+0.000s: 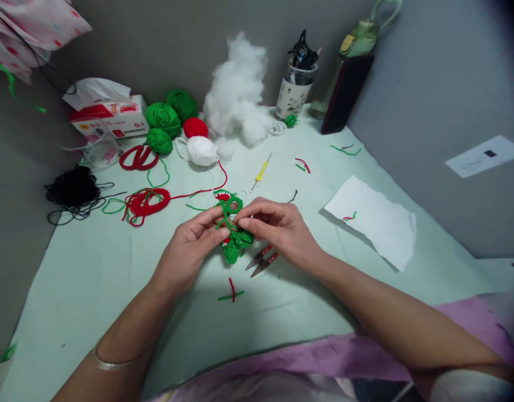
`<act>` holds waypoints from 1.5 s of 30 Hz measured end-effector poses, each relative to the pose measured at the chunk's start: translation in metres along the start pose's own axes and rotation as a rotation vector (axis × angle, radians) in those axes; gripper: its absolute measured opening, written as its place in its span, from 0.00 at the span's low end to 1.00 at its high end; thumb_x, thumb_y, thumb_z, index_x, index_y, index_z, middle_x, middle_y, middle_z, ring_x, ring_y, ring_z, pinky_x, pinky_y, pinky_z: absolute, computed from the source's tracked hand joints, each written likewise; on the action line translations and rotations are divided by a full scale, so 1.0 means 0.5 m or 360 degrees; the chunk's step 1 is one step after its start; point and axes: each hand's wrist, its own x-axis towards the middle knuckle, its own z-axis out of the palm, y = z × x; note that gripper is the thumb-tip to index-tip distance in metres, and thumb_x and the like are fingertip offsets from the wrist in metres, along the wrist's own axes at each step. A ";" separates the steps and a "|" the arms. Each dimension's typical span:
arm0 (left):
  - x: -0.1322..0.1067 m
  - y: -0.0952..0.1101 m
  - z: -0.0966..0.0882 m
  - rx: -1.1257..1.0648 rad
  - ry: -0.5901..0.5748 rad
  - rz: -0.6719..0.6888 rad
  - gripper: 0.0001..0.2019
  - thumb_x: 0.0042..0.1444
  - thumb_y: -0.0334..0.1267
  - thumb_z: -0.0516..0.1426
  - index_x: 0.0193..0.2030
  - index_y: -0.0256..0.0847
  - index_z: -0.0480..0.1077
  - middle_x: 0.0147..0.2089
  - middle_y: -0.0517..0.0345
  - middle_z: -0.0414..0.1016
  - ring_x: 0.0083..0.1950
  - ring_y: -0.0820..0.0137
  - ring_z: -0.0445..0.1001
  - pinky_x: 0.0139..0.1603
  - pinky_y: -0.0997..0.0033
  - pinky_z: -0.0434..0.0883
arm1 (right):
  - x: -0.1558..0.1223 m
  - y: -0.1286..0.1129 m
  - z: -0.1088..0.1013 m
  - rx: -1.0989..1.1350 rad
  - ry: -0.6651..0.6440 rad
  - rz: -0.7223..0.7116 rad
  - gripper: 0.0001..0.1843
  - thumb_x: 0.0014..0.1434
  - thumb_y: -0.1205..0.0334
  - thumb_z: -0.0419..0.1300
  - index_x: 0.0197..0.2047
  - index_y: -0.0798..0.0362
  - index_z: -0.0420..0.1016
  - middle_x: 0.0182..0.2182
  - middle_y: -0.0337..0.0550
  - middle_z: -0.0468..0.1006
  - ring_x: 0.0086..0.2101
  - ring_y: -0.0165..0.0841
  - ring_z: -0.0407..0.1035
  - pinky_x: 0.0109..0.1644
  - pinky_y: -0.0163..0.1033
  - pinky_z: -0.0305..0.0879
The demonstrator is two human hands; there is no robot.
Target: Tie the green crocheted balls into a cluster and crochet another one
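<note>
Between my two hands is a small green crocheted piece [231, 252] with red and white parts and a ring-shaped loop at its top. My left hand [191, 240] grips its left side between thumb and fingers. The fingertips of my right hand [277, 223] pinch together at the piece's right side; whether a needle or yarn end is between them is too small to tell. Partly under my right hand lie thread snips [259, 261] with red handles. A yellow-handled crochet hook [262, 171] rests on the table just beyond the piece.
Yarn balls in green [162, 118], red [195, 128] and white [202, 151] stand at the back, near white stuffing [239, 92]. Red scissors [138, 158], black yarn [76, 187] and a tissue box [131, 114] are left. White paper [374, 220] lies right; a phone [347, 95] leans behind.
</note>
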 end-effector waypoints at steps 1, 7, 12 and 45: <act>0.000 0.000 0.000 0.0005 0.0001 -0.0002 0.22 0.52 0.37 0.72 0.55 0.45 0.82 0.56 0.51 0.84 0.57 0.55 0.80 0.59 0.60 0.75 | 0.000 0.001 0.000 -0.0016 0.0006 -0.0013 0.06 0.62 0.59 0.69 0.36 0.52 0.83 0.33 0.39 0.78 0.31 0.27 0.68 0.33 0.35 0.63; 0.000 0.001 0.001 -0.0024 -0.0012 0.0000 0.22 0.51 0.36 0.72 0.54 0.46 0.82 0.55 0.53 0.84 0.56 0.57 0.80 0.58 0.63 0.75 | -0.001 -0.002 0.000 -0.0082 0.0035 -0.0078 0.06 0.62 0.59 0.68 0.36 0.53 0.83 0.32 0.39 0.79 0.30 0.26 0.67 0.34 0.35 0.63; 0.000 0.005 0.003 -0.0043 0.0003 -0.0011 0.22 0.50 0.35 0.72 0.53 0.47 0.83 0.52 0.54 0.85 0.55 0.59 0.81 0.56 0.66 0.75 | -0.001 -0.004 0.001 -0.0089 0.0058 -0.0058 0.06 0.62 0.59 0.68 0.36 0.52 0.83 0.31 0.39 0.79 0.29 0.26 0.66 0.32 0.35 0.61; 0.002 -0.008 0.000 0.0045 0.0099 0.0003 0.19 0.53 0.39 0.71 0.52 0.44 0.82 0.41 0.57 0.80 0.43 0.69 0.78 0.47 0.72 0.75 | -0.005 0.008 0.000 -0.0436 0.0046 -0.0192 0.03 0.67 0.64 0.61 0.43 0.52 0.75 0.30 0.35 0.74 0.30 0.27 0.68 0.34 0.34 0.63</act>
